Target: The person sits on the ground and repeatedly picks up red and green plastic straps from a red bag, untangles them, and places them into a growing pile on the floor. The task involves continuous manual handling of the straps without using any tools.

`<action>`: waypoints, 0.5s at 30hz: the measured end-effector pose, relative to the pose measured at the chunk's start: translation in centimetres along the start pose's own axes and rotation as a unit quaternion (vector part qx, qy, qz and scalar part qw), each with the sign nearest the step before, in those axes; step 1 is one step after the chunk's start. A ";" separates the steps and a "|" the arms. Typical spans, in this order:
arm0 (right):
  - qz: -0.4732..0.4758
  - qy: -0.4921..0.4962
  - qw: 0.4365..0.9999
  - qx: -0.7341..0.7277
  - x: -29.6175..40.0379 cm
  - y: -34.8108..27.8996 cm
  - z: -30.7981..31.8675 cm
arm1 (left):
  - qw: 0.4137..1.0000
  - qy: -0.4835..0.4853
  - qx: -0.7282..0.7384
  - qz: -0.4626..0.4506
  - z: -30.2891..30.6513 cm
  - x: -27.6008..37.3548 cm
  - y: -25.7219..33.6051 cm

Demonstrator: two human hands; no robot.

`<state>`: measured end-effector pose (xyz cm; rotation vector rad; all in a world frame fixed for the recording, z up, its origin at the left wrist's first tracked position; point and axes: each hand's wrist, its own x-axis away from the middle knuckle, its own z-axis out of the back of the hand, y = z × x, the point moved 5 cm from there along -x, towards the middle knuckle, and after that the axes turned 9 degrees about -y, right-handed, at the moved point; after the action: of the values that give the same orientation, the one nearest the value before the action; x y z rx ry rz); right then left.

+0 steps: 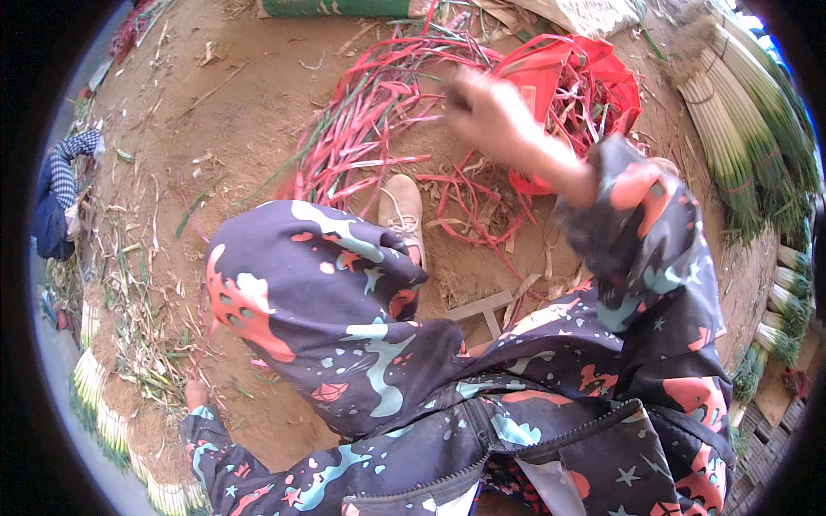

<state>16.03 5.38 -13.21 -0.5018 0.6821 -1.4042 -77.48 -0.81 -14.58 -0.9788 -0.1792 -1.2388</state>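
My right hand (pixel 487 113), blurred by motion, is in the air above a heap of red and pink plastic strips (pixel 368 122). Its fingers look curled, but whether anything is between them cannot be made out. Just to its right stands a red plastic bag (pixel 619 77), its mouth showing more tangled strips. Low on the left, my left hand (pixel 197 395) reaches down to the ground beside dry leaf litter (pixel 151 358). A thin red strip (pixel 210 338) runs close to it; its fingers are too small and partly hidden to show a grip.
Tied bunches of green onions (pixel 742 122) lie at the upper right, with smaller bunches (pixel 784 303) below. More bunches (pixel 106 393) line the lower left. A wooden stool frame (pixel 484 309) shows between my legs. Another person's checked sleeve (pixel 68 168) appears at the far left.
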 end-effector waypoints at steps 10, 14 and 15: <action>-0.345 -0.183 0.919 0.059 22.5 13.2 -15.1 | 0.986 0.091 0.103 -0.095 11.4 1.7 20.4; -0.330 -0.176 0.901 -0.221 20.1 11.1 -11.6 | 0.915 0.134 0.299 -0.235 23.3 3.6 30.9; -0.327 -0.179 0.882 -0.288 18.5 8.9 -8.9 | 0.871 0.173 0.358 -0.289 26.1 4.7 32.7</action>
<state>16.81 -11.27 -28.22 -1.5414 0.6456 -1.6484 -38.10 14.10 -13.22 -0.0294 -0.6313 -1.6875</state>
